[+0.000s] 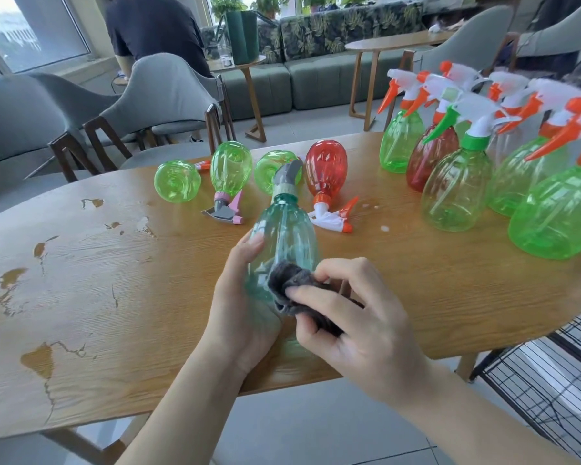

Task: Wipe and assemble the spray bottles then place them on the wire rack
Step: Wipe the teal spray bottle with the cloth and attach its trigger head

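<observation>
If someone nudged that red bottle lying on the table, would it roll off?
The red bottle probably rolls readily: it lies on its rounded side. It looks empty and thin-walled, so likely light. Its orange trigger head sticks out sideways and may stop a full roll.

- It looked like a café or lounge.
- Grey padded chairs [161, 92] stood upper left.
- A leaf-patterned sofa [332, 38] and potted plants [269, 3] lined the windows behind.
</observation>
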Motion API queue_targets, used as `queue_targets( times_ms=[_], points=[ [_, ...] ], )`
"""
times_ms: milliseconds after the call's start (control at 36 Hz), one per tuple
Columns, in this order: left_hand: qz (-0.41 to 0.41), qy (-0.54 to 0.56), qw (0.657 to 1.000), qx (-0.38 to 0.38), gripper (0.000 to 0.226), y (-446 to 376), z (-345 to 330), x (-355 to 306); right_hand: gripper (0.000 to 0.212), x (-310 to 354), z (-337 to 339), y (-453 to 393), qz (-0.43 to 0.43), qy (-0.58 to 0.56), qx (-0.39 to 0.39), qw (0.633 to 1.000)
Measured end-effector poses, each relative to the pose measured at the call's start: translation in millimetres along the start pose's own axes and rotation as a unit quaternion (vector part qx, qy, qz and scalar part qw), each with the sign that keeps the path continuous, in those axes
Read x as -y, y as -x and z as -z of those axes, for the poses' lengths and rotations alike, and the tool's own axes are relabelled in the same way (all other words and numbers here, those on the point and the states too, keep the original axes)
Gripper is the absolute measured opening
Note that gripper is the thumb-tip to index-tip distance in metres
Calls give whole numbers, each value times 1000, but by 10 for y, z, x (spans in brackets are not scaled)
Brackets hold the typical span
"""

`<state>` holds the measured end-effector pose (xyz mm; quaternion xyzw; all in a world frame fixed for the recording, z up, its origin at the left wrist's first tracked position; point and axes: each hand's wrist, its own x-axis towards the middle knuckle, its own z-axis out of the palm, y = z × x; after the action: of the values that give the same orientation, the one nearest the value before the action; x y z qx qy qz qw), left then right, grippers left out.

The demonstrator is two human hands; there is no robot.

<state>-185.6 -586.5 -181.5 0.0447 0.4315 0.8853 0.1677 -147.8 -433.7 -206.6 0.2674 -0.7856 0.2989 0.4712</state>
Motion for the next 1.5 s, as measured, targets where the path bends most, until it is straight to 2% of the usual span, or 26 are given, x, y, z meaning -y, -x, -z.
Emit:
queue_targets(
  times_ms=[83,167,250,389,472,611,750,833,944,1000,1139,1194,1278,1333,1500],
  points=[
    [-2,22,1000,19,55,-3,62,-1,14,-41,20,-28,10,1,-6,1000],
    [-8,41,999,24,54,-4,69,9,15,-51,25,-57,14,-16,-14,1000],
    [-15,41,998,37,48,-3,57,6,18,-78,32,-116,-29,-40,-24,999],
    [8,8,999,47,76,11,64,22,23,-207,99,-296,-141,-61,-32,988],
    [24,0,998,62,76,28,49,27,24,-250,139,-341,-198,-94,-24,975],
    [0,-25,996,81,94,33,12,32,19,-209,127,-275,-219,-111,-27,969],
    [-7,-30,998,59,102,29,6,25,13,-164,127,-224,-221,-133,-25,966],
    [-10,-37,997,64,92,16,11,32,14,-189,136,-248,-218,-134,-25,966],
    [-16,-59,996,66,62,17,5,61,19,-238,137,-276,-234,-126,-23,964],
    [-13,-63,996,59,60,32,-7,73,20,-224,132,-268,-237,-129,-22,963],
    [-26,-27,999,20,69,3,14,47,16,-52,71,-168,-165,-128,-22,978],
    [-26,-3,1000,11,64,2,9,25,16,19,39,-119,-115,-118,-7,986],
    [7,13,1000,22,44,50,-42,5,15,62,16,-71,-21,-63,24,997],
    [14,21,999,36,46,65,-47,10,15,51,8,-64,25,-23,32,999],
    [14,26,999,43,45,48,-25,-2,15,29,20,-116,40,-10,18,999]
  ],
)
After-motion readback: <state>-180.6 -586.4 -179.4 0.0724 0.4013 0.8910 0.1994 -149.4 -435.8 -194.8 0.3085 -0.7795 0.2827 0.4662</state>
